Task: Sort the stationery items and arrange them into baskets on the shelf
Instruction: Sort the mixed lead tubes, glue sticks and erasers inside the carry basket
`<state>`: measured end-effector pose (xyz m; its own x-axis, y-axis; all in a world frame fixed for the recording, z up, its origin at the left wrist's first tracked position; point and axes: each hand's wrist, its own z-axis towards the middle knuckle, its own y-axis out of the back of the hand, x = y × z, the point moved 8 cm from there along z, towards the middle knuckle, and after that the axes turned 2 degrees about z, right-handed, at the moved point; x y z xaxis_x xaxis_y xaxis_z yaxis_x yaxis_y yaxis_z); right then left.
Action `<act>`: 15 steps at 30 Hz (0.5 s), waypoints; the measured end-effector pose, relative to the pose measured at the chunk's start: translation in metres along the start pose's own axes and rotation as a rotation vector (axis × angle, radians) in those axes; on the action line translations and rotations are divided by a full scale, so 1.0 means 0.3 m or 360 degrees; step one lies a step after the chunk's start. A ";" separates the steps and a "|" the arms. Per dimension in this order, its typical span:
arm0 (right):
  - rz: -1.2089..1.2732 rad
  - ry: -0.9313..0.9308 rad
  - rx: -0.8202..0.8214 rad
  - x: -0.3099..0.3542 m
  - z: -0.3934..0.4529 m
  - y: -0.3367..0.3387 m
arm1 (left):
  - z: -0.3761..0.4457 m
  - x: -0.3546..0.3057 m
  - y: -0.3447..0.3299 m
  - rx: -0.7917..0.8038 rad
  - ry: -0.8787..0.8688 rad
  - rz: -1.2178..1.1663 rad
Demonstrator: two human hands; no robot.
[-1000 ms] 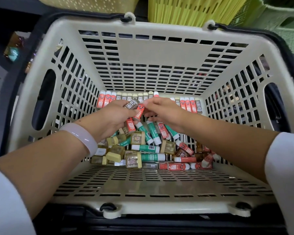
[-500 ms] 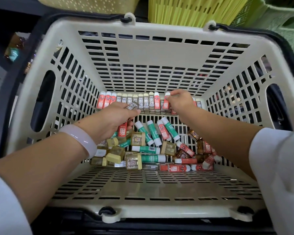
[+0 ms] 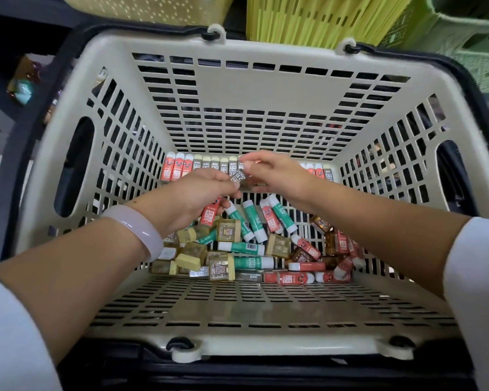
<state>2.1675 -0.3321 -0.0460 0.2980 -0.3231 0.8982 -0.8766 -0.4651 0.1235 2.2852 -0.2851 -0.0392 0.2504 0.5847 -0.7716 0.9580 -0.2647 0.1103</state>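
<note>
Nearest, loose erasers (image 3: pixel 246 247) heaped on the beige basket (image 3: pixel 266 311) floor. Above them, left hand (image 3: pixel 194 197) and right hand (image 3: pixel 277 176) both pinching one grey 2B eraser (image 3: pixel 241 177) (a red eraser (image 3: pixel 208 217) also under left fingers). Farthest, an upright eraser row (image 3: pixel 209 165) along the back wall.

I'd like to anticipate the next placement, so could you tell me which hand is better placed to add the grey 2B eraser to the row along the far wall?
Probably the right hand: it pinches the grey 2B eraser beside the row, while the left hand also holds a red eraser.
</note>
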 end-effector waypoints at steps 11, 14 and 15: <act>0.0171 -0.0309 -0.0772 -0.139 -0.045 0.202 | 0.029 0.043 0.067 -0.0255 0.0130 -0.0141; 0.0060 -0.0368 -0.0998 -0.170 -0.045 0.252 | 0.035 0.058 0.068 -0.0271 0.0167 -0.0133; 0.0050 -0.0367 -0.1002 -0.173 -0.038 0.252 | 0.038 0.059 0.067 -0.0270 0.0167 -0.0146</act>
<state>2.0814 -0.3412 -0.0786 0.2806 -0.5290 0.8009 -0.9185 0.0942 0.3840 2.3072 -0.2888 -0.0577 0.1661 0.6793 -0.7148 0.9850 -0.0794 0.1534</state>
